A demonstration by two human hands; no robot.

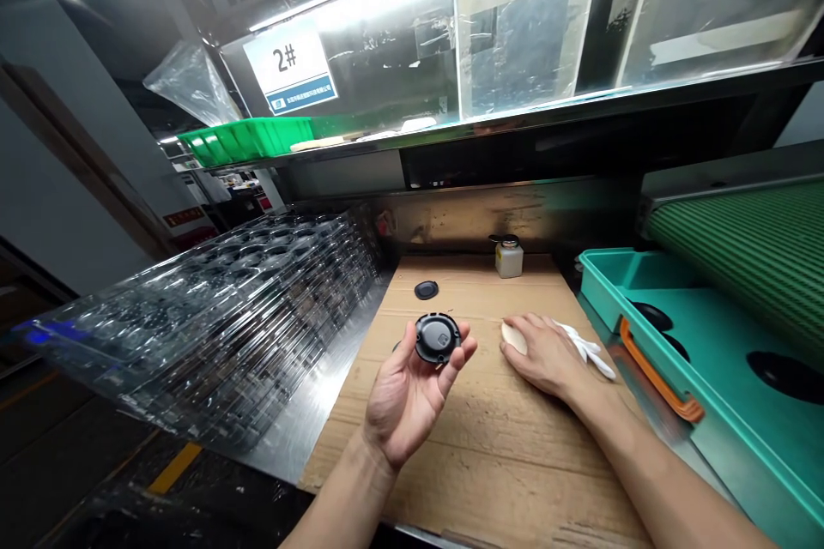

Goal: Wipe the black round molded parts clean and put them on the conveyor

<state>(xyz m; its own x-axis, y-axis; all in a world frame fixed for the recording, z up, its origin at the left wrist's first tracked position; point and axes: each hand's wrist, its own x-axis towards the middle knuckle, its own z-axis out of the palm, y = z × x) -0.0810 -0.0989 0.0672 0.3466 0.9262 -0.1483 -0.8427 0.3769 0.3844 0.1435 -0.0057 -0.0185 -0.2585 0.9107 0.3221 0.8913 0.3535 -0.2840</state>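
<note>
My left hand (412,390) is closed round the edge of a round black plastic part (439,338), holding it face up above the cardboard (489,455). Its domed centre bears a small mark. On the cardboard to the right, my right hand (547,353) rests with its fingers round a cream-coloured pad (513,339), whose kind I cannot make out. A white glove (587,348) lies beside that hand, partly hidden by it. Farther back sits another black part (426,290). A dark edge just left of my left fingers is mostly covered.
Clear plastic trays (257,317) are stacked high on the left. A small white bottle (509,259) stands at the back of the cardboard. To the right are a teal bin (727,437) with black parts inside and a green conveyor belt (760,232). A green crate (251,140) sits on the ledge.
</note>
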